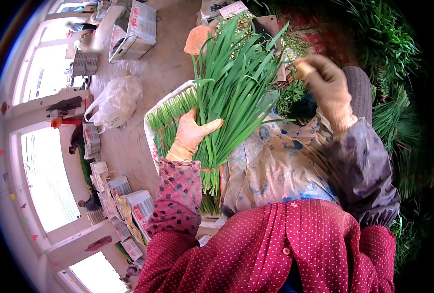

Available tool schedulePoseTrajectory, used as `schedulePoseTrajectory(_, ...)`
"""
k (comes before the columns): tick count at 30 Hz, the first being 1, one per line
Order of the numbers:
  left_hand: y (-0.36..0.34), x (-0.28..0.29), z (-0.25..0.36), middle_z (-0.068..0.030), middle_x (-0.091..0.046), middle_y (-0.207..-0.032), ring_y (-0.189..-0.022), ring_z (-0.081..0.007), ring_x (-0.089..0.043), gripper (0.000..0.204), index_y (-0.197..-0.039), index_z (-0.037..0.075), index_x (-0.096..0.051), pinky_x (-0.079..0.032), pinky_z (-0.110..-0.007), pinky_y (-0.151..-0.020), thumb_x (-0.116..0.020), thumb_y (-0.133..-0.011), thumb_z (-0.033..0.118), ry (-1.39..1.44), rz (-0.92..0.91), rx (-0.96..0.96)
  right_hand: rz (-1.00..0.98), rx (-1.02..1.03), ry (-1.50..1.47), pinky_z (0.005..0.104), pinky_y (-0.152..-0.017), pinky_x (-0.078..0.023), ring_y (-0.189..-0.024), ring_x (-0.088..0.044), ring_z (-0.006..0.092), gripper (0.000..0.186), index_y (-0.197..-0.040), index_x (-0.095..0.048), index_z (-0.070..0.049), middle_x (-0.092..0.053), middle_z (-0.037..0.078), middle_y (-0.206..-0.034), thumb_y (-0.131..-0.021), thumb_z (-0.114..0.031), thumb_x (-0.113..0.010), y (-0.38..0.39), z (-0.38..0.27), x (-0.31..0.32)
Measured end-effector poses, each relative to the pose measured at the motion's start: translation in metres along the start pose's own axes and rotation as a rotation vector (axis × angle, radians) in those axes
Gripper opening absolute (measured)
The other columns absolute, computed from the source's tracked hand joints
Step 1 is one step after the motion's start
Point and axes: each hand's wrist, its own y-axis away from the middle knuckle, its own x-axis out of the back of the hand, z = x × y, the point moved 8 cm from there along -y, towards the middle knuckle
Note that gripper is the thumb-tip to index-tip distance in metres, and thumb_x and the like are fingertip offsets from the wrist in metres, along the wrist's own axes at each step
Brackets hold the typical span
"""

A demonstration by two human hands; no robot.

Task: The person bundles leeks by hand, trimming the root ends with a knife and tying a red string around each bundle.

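A thick bunch of garlic chives [241,83] lies across my lap and over the rim of a white crate, its leaves fanning away from me. An orange band goes round it near the cut ends. My left hand [192,134], in a pale glove, grips its left side, thumb on top and fingers partly hidden by the leaves. Raised to the right of the leaf tips is my right hand [326,85], gloved too, apart from the bunch. Its fingers are curled together and slightly blurred; anything in them cannot be made out. More banded chives [170,122] fill the crate [149,134].
Loose greens [397,112] pile up on the right. Ahead are an orange block [198,40] and leaf scraps [292,46]. A plastic bag [117,100] and a white crate [141,29] stand on the floor at left, with stacked boxes [124,195] and people farther off.
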Motion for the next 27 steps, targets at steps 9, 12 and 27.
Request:
schedulePoseTrajectory(9, 0.003, -0.01, 0.016, -0.01, -0.065, -0.121, -0.108, -0.0181, -0.062, 0.069, -0.131, -0.003, -0.056, -0.049, -0.033, -0.097, -0.087, -0.074, 0.018, -0.028, -0.054, -0.006, -0.436, 0.11, 0.833, 0.0385, -0.071, -0.053, -0.083, -0.069, 0.03, 0.022, -0.108, -0.067, -0.01, -0.07, 0.012, -0.087, -0.088, -0.022, -0.068, 0.021, 0.016, -0.096)
schedulePoseTrajectory(12, 0.001, -0.009, 0.009, -0.0098, -0.066, -0.121, -0.108, -0.0179, -0.062, 0.071, -0.132, -0.003, -0.056, -0.049, -0.032, -0.097, -0.088, -0.073, 0.02, 0.038, -0.067, -0.008, -0.309, 0.086, 0.667, 0.0385, -0.071, -0.053, -0.082, -0.069, 0.0292, 0.021, -0.107, -0.066, -0.007, -0.07, 0.013, -0.086, -0.091, -0.021, -0.066, 0.024, 0.012, -0.093)
schedulePoseTrajectory(27, -0.032, 0.015, -0.008, -0.0113, -0.07, -0.106, -0.091, -0.0168, -0.068, 0.041, -0.115, -0.005, -0.063, -0.055, -0.03, -0.084, -0.081, -0.08, 0.009, 0.352, 0.245, 0.034, -0.841, 0.007, 1.213, 0.0429, -0.079, -0.058, -0.098, -0.069, 0.0374, 0.032, -0.107, -0.069, -0.002, -0.065, 0.023, -0.114, -0.077, -0.012, -0.068, 0.022, 0.052, -0.153)
